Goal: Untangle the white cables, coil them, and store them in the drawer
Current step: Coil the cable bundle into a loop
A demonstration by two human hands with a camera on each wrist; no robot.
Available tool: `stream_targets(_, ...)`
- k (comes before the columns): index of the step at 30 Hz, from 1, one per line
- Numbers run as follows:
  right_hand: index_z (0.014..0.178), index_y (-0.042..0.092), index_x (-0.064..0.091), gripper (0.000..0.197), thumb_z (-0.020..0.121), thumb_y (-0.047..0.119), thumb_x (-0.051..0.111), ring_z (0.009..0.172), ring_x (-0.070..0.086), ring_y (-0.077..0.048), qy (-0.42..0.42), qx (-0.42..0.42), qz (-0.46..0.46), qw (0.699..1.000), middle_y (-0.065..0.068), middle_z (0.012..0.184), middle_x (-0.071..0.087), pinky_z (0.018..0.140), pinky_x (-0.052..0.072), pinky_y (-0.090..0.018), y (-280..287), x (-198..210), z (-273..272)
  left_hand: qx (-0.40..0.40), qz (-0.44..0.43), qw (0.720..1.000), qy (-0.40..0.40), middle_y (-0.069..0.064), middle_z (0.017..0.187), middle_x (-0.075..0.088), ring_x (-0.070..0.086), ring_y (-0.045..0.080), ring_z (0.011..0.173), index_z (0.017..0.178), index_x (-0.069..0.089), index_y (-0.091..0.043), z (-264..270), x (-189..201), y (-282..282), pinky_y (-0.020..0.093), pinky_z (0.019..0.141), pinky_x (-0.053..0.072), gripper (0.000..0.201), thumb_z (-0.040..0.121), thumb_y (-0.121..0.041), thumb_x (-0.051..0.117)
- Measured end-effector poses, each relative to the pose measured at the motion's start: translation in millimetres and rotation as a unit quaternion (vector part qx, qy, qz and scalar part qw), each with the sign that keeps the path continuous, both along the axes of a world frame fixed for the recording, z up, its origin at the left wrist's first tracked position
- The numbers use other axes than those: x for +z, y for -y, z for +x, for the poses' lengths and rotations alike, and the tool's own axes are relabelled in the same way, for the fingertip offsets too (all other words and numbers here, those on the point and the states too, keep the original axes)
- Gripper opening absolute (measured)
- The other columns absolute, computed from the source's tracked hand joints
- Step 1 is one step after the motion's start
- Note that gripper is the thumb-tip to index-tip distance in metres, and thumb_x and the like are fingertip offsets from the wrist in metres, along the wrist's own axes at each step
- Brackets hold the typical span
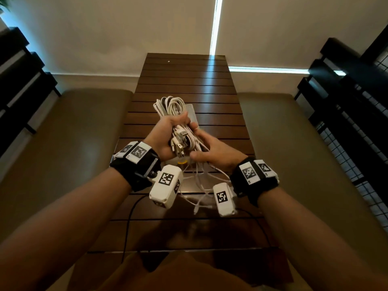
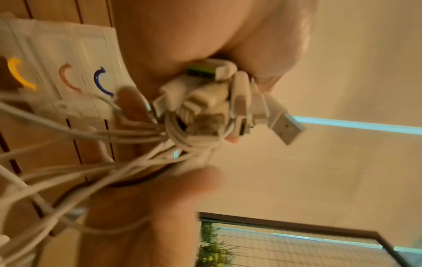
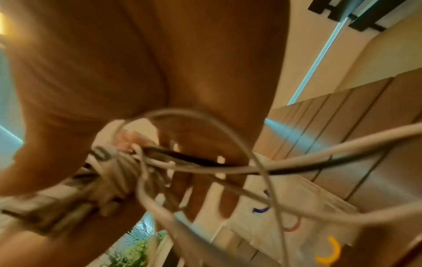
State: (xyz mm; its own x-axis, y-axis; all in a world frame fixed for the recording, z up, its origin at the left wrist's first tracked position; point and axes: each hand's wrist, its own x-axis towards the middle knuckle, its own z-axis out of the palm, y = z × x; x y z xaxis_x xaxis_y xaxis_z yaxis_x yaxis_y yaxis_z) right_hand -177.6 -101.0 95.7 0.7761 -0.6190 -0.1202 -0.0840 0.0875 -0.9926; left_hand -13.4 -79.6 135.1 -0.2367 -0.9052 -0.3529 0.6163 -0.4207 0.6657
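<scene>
Up at centre, the left hand (image 1: 165, 134) is clenched round a thick bundle of smooth white cables (image 1: 172, 107), its loops fanning toward 12 o'clock. From 4 o'clock the right hand (image 1: 212, 151) pinches loose strands above the slatted wooden table (image 1: 189, 80). Blocky USB plugs (image 2: 283, 126) jut out.

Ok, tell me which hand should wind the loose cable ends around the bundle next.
Right. The left hand already grips the cable bundle, while the right hand holds the loose strands hanging below.
</scene>
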Motion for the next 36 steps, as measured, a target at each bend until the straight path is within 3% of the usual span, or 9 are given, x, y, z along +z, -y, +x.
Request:
stream_targets(3,0.123,0.007,0.055,0.040,0.085,0.006,0.066,0.086,0.068,-0.025,0.003,-0.034,0.034,0.999,-0.010,0.101,0.069,0.076,0.057,-0.035,1.1,-9.2,2.9,0.012,0.015,0.999,-0.031,0.006,0.081,0.066,0.066,0.023,0.084,0.072,0.051,-0.013,0.4,2.3,-0.2,0.037,0.083,0.054,0.028,0.094,-0.030,0.050)
stream_targets(7,0.106,0.002,0.061,0.015,0.096,0.010,0.053,0.050,0.052,-0.013,-0.109,-0.108,-0.030,0.988,-0.004,0.064,0.056,0.050,0.049,-0.026,3.1,-13.8,8.4,0.037,0.017,0.996,-0.073,0.008,0.087,0.070,0.058,0.028,0.120,0.073,0.052,-0.011,-2.3,1.0,-2.8,0.042,0.102,0.043,0.029,0.096,-0.029,0.048)
stream_targets(11,0.080,0.014,0.059,0.025,0.100,0.022,0.046,0.041,0.049,-0.011,-0.177,-0.122,-0.099,0.972,-0.010,0.065,0.054,0.043,0.047,-0.026,-14.5,-14.0,17.9,0.087,0.037,0.991,-0.094,0.000,0.070,0.062,0.066,0.024,0.100,0.074,0.053,-0.012,-1.2,-2.1,-0.6,0.040,0.095,0.046,0.031,0.097,-0.032,0.048)
stream_targets(17,0.095,0.020,0.052,0.009,0.094,0.028,0.056,0.073,0.060,-0.026,-0.293,-0.153,-0.258,0.908,-0.007,0.087,0.065,0.061,0.044,-0.034,-39.9,-23.5,15.7,0.190,0.063,0.980,0.011,0.000,0.052,0.049,0.053,0.015,0.046,0.069,0.048,-0.012,6.0,-18.5,11.7,0.034,0.067,0.051,0.035,0.097,-0.033,0.052)
stream_targets(22,0.132,0.019,0.045,0.035,0.098,0.027,0.049,0.086,0.063,-0.032,-0.369,-0.061,-0.472,0.798,-0.012,0.097,0.066,0.074,0.052,-0.041,-39.7,10.0,1.5,0.240,0.110,0.947,0.183,0.005,0.068,0.059,0.060,0.018,0.051,0.115,0.058,-0.002,20.0,-32.6,15.7,0.033,0.055,0.052,0.036,0.090,-0.026,0.065)
stream_targets(26,0.122,0.018,0.059,0.029,0.098,0.030,0.049,0.090,0.064,-0.025,-0.346,0.013,-0.565,0.749,-0.006,0.105,0.066,0.079,0.052,-0.040,-20.1,41.4,-1.5,0.139,0.099,0.949,0.263,0.016,0.093,0.068,0.067,0.026,0.075,0.131,0.049,0.003,19.5,-31.1,9.8,0.031,0.053,0.051,0.052,0.090,-0.023,0.065)
stream_targets(28,0.114,0.019,0.064,0.026,0.096,0.033,0.052,0.089,0.063,-0.023,-0.348,0.047,-0.557,0.753,-0.003,0.102,0.065,0.078,0.052,-0.041,-12.8,48.6,-2.4,0.088,0.079,0.948,0.296,0.017,0.097,0.068,0.066,0.024,0.076,0.131,0.050,0.002,19.7,-30.2,4.9,0.031,0.055,0.052,0.052,0.088,-0.023,0.067)
stream_targets(33,0.100,0.015,0.072,0.019,0.093,0.028,0.060,0.080,0.061,-0.010,-0.288,0.053,-0.443,0.847,0.000,0.090,0.070,0.074,0.051,-0.030,7.6,65.0,-3.2,-0.090,0.037,0.953,0.288,0.007,0.072,0.065,0.061,0.020,0.061,0.096,0.066,-0.003,23.6,-27.4,-7.6,0.033,0.065,0.051,0.027,0.087,-0.029,0.065)
stream_targets(36,0.097,0.011,0.072,0.020,0.094,0.027,0.059,0.079,0.062,-0.013,-0.291,0.047,-0.436,0.850,-0.003,0.085,0.070,0.071,0.049,-0.030,17.3,66.4,-0.3,-0.144,0.014,0.956,0.255,0.009,0.079,0.066,0.062,0.022,0.068,0.089,0.071,-0.008,24.1,-29.1,-10.3,0.035,0.073,0.049,0.035,0.077,-0.042,0.072)
